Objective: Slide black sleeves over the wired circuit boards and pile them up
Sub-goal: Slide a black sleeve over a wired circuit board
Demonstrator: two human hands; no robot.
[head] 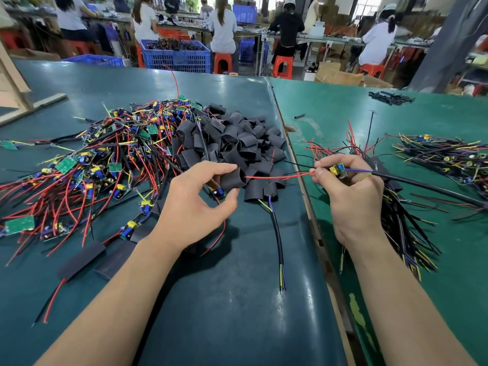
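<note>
The left hand [196,204] pinches a short black rubbery sleeve [233,179]. Right of that sleeve, the right hand [351,196] grips a small green wired circuit board [338,171], its red wire [274,177] entering the sleeve.

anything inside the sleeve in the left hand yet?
Only the red wire reaches the mouth of the black sleeve that the left hand pinches. The circuit board is outside, in the right hand. The sleeve's interior is hidden.

No legible text — boards, crates, boxes
</note>
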